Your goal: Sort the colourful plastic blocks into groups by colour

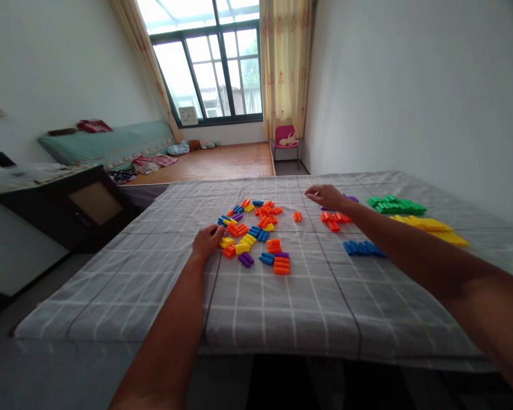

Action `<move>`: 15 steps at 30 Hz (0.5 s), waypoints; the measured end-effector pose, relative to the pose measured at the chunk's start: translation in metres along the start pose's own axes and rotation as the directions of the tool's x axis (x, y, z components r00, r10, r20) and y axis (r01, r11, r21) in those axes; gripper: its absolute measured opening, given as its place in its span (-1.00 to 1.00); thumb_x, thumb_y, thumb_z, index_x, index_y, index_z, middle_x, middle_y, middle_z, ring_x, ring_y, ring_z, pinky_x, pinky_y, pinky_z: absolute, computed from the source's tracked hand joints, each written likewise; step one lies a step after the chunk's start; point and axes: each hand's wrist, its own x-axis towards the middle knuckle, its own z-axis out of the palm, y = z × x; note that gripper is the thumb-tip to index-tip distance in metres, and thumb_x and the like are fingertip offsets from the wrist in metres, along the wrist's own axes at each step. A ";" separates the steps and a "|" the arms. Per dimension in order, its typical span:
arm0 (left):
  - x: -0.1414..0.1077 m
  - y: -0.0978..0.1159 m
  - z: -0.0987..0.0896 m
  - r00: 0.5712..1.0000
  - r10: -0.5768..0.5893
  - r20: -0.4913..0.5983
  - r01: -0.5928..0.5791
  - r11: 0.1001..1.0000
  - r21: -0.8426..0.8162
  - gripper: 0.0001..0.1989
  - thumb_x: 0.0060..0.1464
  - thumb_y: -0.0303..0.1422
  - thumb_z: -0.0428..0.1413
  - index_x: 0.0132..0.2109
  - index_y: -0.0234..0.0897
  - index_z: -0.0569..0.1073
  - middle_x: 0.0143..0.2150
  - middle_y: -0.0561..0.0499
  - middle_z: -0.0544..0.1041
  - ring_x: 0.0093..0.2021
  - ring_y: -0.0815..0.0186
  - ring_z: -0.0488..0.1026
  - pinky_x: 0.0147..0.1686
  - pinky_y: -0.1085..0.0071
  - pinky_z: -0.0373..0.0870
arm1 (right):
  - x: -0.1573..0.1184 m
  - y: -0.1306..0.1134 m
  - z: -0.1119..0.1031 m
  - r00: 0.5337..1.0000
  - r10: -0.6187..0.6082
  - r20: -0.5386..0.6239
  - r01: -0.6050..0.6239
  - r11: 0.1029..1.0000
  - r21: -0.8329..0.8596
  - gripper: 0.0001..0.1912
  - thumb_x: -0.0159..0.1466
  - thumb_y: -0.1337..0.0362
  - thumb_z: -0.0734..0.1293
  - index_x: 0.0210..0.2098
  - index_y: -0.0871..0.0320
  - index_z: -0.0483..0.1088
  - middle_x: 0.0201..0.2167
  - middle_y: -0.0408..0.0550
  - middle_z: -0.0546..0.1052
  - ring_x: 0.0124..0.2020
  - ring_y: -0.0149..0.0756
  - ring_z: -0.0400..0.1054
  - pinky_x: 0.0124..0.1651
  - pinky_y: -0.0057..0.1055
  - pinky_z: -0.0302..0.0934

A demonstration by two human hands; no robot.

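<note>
Small plastic tube-shaped pieces in orange, yellow, blue and purple form a loose mixed pile [250,233] on the checked cloth. My left hand [208,240] rests at the pile's left edge, its fingers curled in against yellow and blue pieces; what they hold, if anything, is hidden. Beyond the orange group [334,219], my right hand [325,195] hovers with fingertips drawn together, pointing left. Anything between them is too small to make out. Purple pieces [350,198] are partly hidden behind that hand. A small orange cluster [297,216] lies between pile and group.
Sorted by colour at the right are green pieces [395,205], yellow pieces [431,228] and blue pieces [361,248], the last partly behind my right forearm. A grey checked cloth [154,290] covers the table. A dark cabinet [68,210] stands left; a pink chair [285,134] is far back.
</note>
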 end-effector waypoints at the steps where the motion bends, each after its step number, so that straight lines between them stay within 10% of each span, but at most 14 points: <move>1: 0.000 0.000 0.001 1.000 -0.002 -0.004 0.002 1.000 -0.003 -0.53 0.10 -0.04 -0.06 -0.30 -0.31 0.57 -0.44 0.03 0.55 -0.43 0.34 0.40 -0.48 0.47 0.13 | -0.005 -0.018 0.009 0.991 -0.099 0.086 0.098 0.995 0.023 -0.80 0.24 0.20 0.36 -0.17 0.12 0.51 -0.20 -0.11 0.56 -0.21 -0.32 0.43 -0.13 -0.42 0.29; 7: -0.001 -0.004 0.004 1.000 0.013 -0.003 -0.013 0.997 -0.070 -0.55 0.09 -0.05 -0.04 -0.28 -0.31 0.58 -0.42 0.01 0.57 -0.41 0.33 0.42 -0.47 0.47 0.15 | -0.055 -0.119 0.040 0.631 -0.673 0.386 0.630 0.735 0.250 -0.80 0.25 0.34 0.30 -0.18 0.16 0.53 -0.22 -0.04 0.58 -0.23 -0.35 0.42 -0.20 -0.48 0.19; 9: 0.000 -0.006 0.006 1.000 0.019 -0.002 -0.019 0.994 -0.105 -0.56 0.08 -0.05 -0.02 -0.29 -0.31 0.58 -0.42 0.01 0.57 -0.41 0.33 0.43 -0.46 0.46 0.17 | -0.066 -0.139 0.036 0.620 -0.654 0.434 0.656 0.735 0.170 -0.79 0.27 0.31 0.28 -0.18 0.15 0.53 -0.20 0.00 0.57 -0.19 -0.30 0.41 -0.23 -0.47 0.16; 13: 0.004 -0.012 0.008 0.992 -0.042 -0.119 0.004 0.953 -0.304 -0.54 0.06 -0.05 0.00 -0.27 -0.36 0.58 -0.36 -0.03 0.59 -0.33 0.29 0.45 -0.37 0.46 0.26 | -0.072 -0.147 0.019 0.740 -0.414 0.531 0.559 0.817 -0.141 -0.76 0.28 0.31 0.21 -0.28 0.22 0.52 -0.30 0.08 0.57 -0.30 -0.27 0.40 -0.37 -0.45 0.07; 15: 0.006 -0.014 0.008 0.981 -0.089 -0.171 0.014 0.919 -0.395 -0.52 0.07 -0.04 -0.01 -0.24 -0.38 0.57 -0.31 -0.07 0.60 -0.29 0.27 0.46 -0.34 0.45 0.29 | -0.071 -0.138 0.013 0.704 -0.329 0.629 0.533 0.831 -0.162 -0.81 0.24 0.29 0.27 -0.32 0.22 0.51 -0.36 0.04 0.56 -0.38 -0.30 0.37 -0.41 -0.46 0.04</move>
